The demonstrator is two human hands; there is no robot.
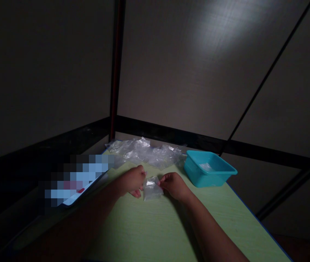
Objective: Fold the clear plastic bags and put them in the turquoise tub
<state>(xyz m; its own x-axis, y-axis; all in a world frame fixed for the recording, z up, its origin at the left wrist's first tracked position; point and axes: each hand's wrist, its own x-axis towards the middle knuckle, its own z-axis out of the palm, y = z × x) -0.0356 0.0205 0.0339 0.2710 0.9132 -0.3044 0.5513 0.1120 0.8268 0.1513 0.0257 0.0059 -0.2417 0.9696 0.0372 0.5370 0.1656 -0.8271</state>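
A small clear plastic bag (152, 189) lies nearly flat just above or on the green tabletop, between my two hands. My right hand (173, 185) pinches the bag's right edge between thumb and fingers. At the bag's upper left corner is my left hand (135, 180), its thumb and index finger closed at the edge and the other fingers curled below. Beyond both hands spreads a loose heap of clear plastic bags (146, 153). A turquoise plastic basin (206, 178) stands to the right, with a piece of clear plastic (206, 167) inside.
The light green table (133, 233) has a blue edge and reaches into a corner of dark-trimmed wall panels (177, 72). On the left, a bright device screen (73, 198), mostly pixelated, leans beside my left forearm.
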